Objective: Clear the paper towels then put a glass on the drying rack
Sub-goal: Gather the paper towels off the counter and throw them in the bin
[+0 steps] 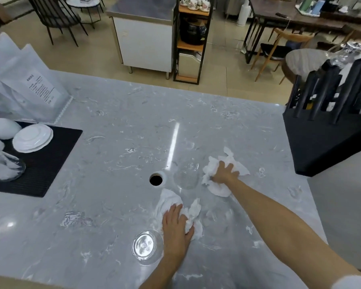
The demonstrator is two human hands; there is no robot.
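White crumpled paper fills the grip of the right hand, its fingers curled tight on the far paper towel and its forearm reaching toward 11 o'clock. The left hand lies flat with straight fingers, pressing the near paper towel, whose length runs from 11 to 5 o'clock. An upright glass stands on the worktop at that hand's 8 o'clock.

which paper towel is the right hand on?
The far towel, beside the far glass; the right hand grips it. The near towel lies under the left hand.
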